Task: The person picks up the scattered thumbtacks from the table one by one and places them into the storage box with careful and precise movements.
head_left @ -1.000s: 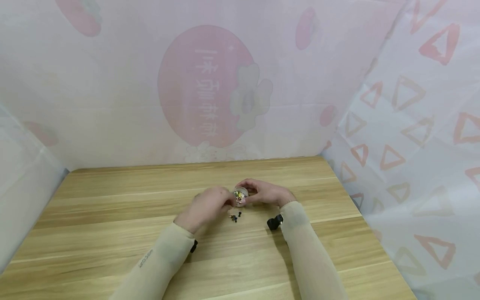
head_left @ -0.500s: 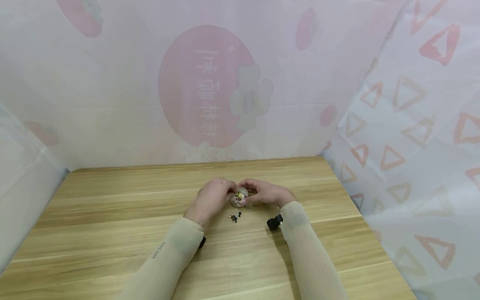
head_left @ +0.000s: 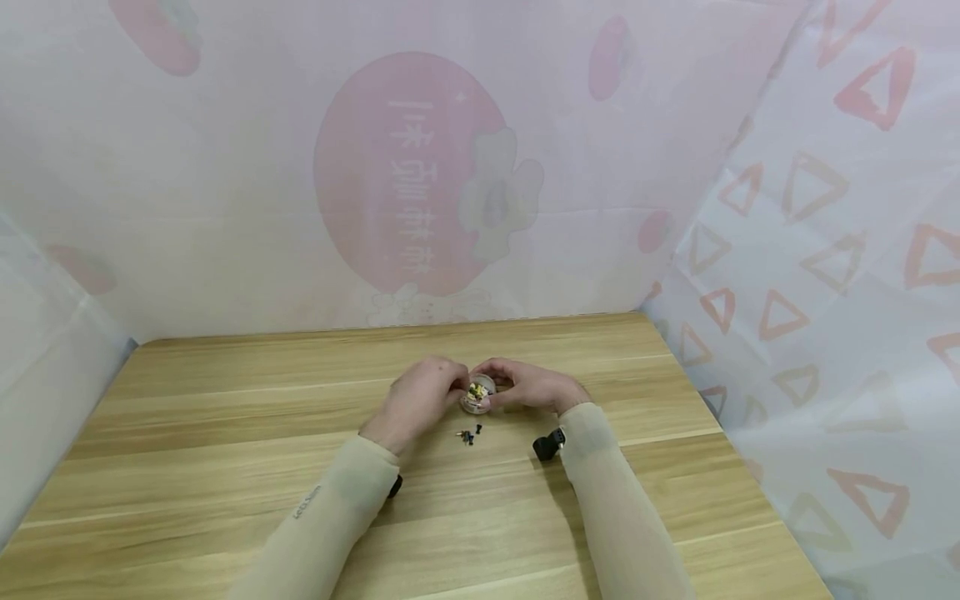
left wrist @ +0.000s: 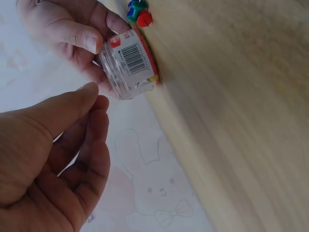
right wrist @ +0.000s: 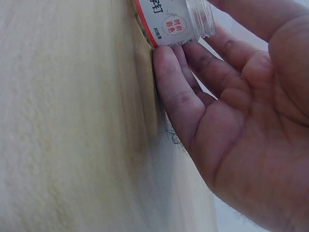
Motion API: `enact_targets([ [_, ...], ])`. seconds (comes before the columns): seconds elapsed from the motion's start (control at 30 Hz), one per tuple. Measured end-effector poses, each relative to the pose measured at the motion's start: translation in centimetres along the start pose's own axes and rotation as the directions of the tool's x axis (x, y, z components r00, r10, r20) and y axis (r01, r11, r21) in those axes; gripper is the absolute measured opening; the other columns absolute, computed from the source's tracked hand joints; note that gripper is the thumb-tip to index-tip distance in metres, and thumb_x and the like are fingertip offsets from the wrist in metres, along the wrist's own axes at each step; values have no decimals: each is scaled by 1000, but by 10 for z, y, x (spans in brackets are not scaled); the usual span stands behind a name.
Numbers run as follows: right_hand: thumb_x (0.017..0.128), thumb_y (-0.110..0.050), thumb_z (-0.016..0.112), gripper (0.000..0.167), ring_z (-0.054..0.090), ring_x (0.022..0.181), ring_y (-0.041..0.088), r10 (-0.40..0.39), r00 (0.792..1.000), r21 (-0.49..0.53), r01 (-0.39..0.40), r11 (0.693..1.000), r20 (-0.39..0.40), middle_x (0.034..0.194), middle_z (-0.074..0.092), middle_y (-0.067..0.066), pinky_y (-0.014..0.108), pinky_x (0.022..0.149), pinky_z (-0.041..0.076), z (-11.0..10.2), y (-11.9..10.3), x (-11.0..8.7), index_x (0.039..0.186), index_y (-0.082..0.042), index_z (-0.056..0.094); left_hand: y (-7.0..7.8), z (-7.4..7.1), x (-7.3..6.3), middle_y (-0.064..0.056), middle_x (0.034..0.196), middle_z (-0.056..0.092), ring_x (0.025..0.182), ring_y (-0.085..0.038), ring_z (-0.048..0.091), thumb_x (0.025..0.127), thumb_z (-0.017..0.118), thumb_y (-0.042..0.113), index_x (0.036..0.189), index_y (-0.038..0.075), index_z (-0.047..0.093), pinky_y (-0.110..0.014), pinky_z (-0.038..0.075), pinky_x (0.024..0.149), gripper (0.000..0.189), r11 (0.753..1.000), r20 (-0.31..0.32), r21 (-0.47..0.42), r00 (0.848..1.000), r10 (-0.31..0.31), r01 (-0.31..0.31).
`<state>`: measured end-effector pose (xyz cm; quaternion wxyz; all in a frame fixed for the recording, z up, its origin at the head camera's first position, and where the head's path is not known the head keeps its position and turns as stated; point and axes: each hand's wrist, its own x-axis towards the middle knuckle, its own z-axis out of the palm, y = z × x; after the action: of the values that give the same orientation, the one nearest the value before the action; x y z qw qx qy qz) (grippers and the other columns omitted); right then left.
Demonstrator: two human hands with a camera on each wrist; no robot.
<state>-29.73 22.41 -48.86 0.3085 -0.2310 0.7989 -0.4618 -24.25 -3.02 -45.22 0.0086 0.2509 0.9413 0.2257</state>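
Observation:
A small clear jar (head_left: 478, 394) with white, yellow and other coloured pieces inside stands on the wooden table. Its label, with a barcode and a red edge, faces the left wrist camera. My right hand (head_left: 529, 385) holds it, thumb in front and fingers curved round the far side. My left hand (head_left: 422, 398) is at the jar's left rim. In the left wrist view its thumb (left wrist: 72, 104) comes against the curled forefinger; I cannot tell whether something small is between the tips. Several push pins (head_left: 468, 435) lie on the table just in front of the jar.
The wooden table (head_left: 225, 467) reaches back to a pale printed sheet (head_left: 247, 192). Another sheet with triangles (head_left: 817, 275) stands along the right side. A black wrist camera (head_left: 550, 445) sticks out beside the right cuff.
My left hand has gone from the jar's near left side up to its upper left rim, then shifted slightly left. The right hand and jar stay in place.

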Motion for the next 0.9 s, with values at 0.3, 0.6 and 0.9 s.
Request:
enact_targets([
  [0.3, 112, -19, 83, 64, 54, 164, 31, 21, 1000, -7, -22, 1000, -12, 172, 63, 11, 56, 143, 36, 1, 0, 0, 169, -13, 55, 4, 1, -14, -4, 110, 87, 103, -22, 81, 106, 88, 9, 107, 13, 88, -45, 69, 98, 5, 993, 96, 97, 994, 58, -67],
  [0.6, 111, -21, 84, 64, 56, 162, 29, 16, 1000, -21, -16, 1000, -11, 169, 65, 10, 55, 142, 39, 1, 0, -1, 168, -13, 56, 7, 9, -24, -3, 106, 85, 89, -14, 72, 105, 89, 10, 103, 14, 88, -38, 66, 81, 5, 980, 160, 135, 979, 125, -147],
  [0.9, 113, -17, 81, 63, 51, 168, 33, 17, 1000, -6, -17, 1000, -4, 173, 61, 11, 56, 144, 36, 1, -1, -1, 169, -11, 55, 11, 16, -24, -2, 101, 82, 90, -16, 73, 102, 93, 11, 98, 16, 84, -39, 66, 80, 11, 961, 167, 191, 971, 170, -200],
])
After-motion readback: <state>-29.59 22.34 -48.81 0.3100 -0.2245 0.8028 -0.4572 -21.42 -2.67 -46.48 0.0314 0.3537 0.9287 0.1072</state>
